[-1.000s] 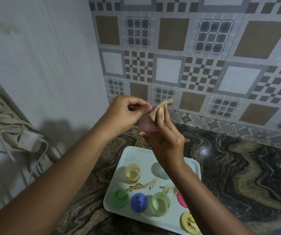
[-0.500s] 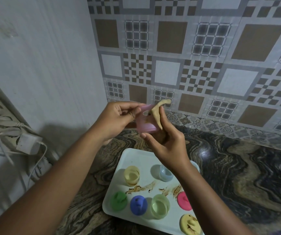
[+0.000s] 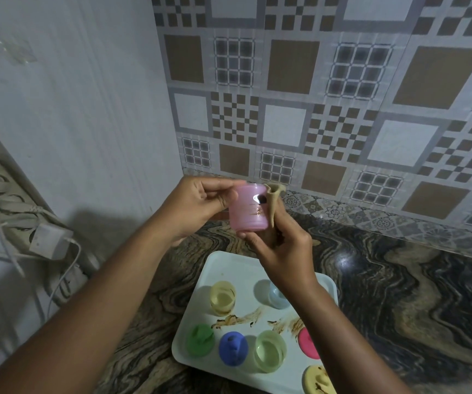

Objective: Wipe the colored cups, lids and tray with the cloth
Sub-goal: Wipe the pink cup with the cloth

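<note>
The left hand (image 3: 198,206) gripped the pink cup (image 3: 247,209), which sat between both hands. The right hand (image 3: 283,248) pinched the cloth (image 3: 274,200) against it. The cup looked like light, stiff, slick plastic, best held rim-to-base.

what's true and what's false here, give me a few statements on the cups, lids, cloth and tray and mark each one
1. The left hand holds the pink cup up off the tray. True.
2. The tray has brown smears on it. True.
3. The cloth lies on the tray. False: the right hand holds it against the pink cup's side.
4. The blue lid sits on the counter, outside the tray. False: it lies on the tray.
5. The yellow lid is spotless. False: it has brown marks on it.
</note>
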### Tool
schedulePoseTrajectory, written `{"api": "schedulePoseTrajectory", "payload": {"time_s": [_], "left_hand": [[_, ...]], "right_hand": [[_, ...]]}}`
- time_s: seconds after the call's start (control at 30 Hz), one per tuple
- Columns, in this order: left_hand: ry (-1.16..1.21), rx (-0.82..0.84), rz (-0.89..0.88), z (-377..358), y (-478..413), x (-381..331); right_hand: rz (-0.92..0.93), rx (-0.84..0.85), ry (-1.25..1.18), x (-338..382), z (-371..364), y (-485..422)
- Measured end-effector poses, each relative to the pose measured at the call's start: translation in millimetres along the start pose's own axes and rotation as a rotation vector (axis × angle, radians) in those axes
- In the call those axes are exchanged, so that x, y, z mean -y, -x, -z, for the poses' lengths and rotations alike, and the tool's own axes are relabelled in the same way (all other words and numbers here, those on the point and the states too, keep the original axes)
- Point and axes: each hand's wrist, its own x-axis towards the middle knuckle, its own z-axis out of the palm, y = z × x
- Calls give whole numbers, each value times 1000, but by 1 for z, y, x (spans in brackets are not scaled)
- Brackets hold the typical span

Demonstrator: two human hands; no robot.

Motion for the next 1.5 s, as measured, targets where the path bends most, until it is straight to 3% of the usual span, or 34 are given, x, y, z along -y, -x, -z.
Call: {"api": "schedulePoseTrajectory", "payload": {"time_s": [0.37,0.63,0.93,1.17,1.37,1.5], "left_hand": [[-46,-67,-20,0,0,-1],[-286,-75,-103,-7,-2,-16],[-172,-69,-82,4,6,-25],[-499,-93,-240,-11,7,-32],[-226,-94,-110,-6,10,-18],[-93,-112,-17,-6,6,-16]], "right_hand": [[62,-3,95,-2,-5,0],[117,-85,81,3,-14,-1],[107,-112,-69,16,-7,-5],[218,-137,126,2,-15,1],[92,-135,-50,9,-9,2],[122,-104,7,6,-12,0]]}}
